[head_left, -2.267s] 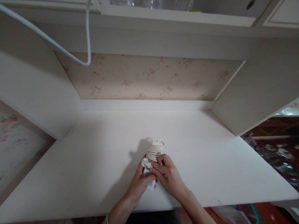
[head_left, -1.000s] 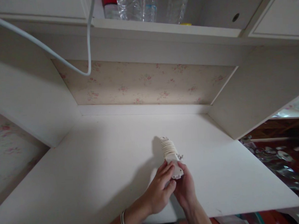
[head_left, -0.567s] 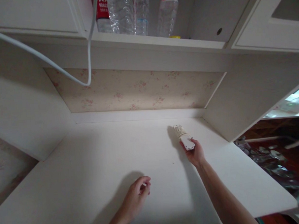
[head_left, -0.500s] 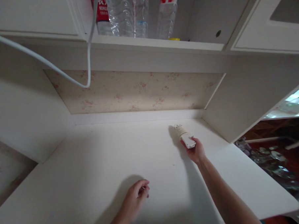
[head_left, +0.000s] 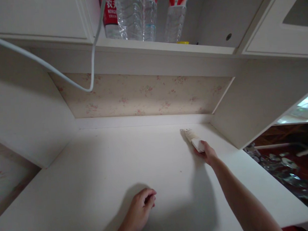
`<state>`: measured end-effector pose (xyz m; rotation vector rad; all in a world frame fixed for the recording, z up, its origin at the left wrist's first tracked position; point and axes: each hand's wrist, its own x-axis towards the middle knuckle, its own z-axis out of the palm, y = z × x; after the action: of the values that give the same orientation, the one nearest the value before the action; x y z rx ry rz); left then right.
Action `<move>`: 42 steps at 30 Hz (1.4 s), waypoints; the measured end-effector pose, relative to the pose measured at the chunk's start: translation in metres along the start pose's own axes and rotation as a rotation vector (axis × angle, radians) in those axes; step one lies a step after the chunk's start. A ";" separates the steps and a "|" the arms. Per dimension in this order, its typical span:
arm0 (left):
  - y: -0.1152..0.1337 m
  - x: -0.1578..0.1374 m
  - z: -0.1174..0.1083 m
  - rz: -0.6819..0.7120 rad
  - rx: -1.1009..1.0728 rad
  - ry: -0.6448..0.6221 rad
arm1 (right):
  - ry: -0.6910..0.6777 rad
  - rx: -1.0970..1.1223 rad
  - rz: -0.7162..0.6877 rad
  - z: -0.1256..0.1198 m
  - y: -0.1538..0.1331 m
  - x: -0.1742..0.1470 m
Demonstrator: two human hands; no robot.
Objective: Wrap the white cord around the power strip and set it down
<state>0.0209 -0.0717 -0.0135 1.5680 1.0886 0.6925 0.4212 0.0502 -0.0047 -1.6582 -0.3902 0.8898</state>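
Observation:
My right hand point(head_left: 206, 152) is closed around the near end of a white power strip point(head_left: 195, 139), at the back right of a white desktop point(head_left: 135, 157). Pale cord is wound around the strip's far half. The strip slants toward the rear wall, its far end on or just above the surface; I cannot tell which. Front and centre, my left hand point(head_left: 144, 208) hovers over or rests on the desktop. Its fingers are curled in toward the thumb, with nothing visible between them.
Overhead, a shelf point(head_left: 166, 48) holds several clear plastic bottles point(head_left: 175, 22) and a red-labelled one point(head_left: 111, 15). A white cable point(head_left: 91, 74) hangs down at the left. White side panels point(head_left: 245, 98) bound the desk. Several shiny objects point(head_left: 286, 171) lie beyond its right edge.
My right hand has shifted slightly right with the power strip, whose far end has swung a little. My left hand has curled slightly tighter. The view has shifted a little.

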 end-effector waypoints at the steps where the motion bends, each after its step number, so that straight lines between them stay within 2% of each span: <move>1: 0.000 0.000 0.000 0.007 0.004 0.001 | 0.026 -0.105 0.002 -0.002 0.001 0.000; 6: 0.001 -0.001 0.000 0.026 0.033 -0.001 | 0.101 -0.629 -0.034 -0.014 -0.006 -0.005; 10: 0.000 -0.002 -0.001 0.045 0.037 -0.005 | 0.115 -0.872 -0.078 -0.017 -0.015 -0.012; 19: 0.005 0.003 -0.005 -0.022 -0.063 -0.037 | 0.211 -1.062 -0.202 -0.004 -0.025 -0.039; 22: 0.006 0.007 -0.008 -0.067 -0.128 -0.066 | 0.329 -1.077 -0.342 0.001 -0.028 -0.054; 24: 0.008 0.011 -0.012 -0.098 -0.196 -0.070 | 0.347 -1.058 -0.460 0.008 -0.024 -0.071; 25: 0.010 0.013 -0.014 -0.107 -0.228 -0.063 | 0.302 -1.030 -0.508 0.015 -0.018 -0.083; 27: 0.014 0.020 -0.018 -0.115 -0.266 -0.035 | 0.124 -0.906 -0.588 0.032 0.001 -0.112; 29: 0.020 0.028 -0.021 -0.124 -0.288 -0.001 | -0.140 -0.755 -0.644 0.057 0.027 -0.149; 32: 0.024 0.039 -0.025 -0.145 -0.354 0.053 | -0.485 -0.588 -0.612 0.100 0.068 -0.206; 34: 0.021 0.044 -0.028 -0.124 -0.380 0.102 | -0.634 -0.503 -0.576 0.125 0.086 -0.238; 35: 0.019 0.045 -0.029 -0.109 -0.374 0.137 | -0.686 -0.469 -0.576 0.134 0.092 -0.249; 38: 0.009 0.045 -0.033 -0.081 -0.320 0.221 | -0.709 -0.504 -0.658 0.149 0.098 -0.267; 42: 0.004 0.042 -0.034 -0.058 -0.227 0.209 | -0.736 -0.584 -0.743 0.145 0.096 -0.268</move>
<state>0.0108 -0.0192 -0.0046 1.2872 1.1593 0.9230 0.1205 -0.0580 -0.0100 -1.4272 -1.7779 0.8082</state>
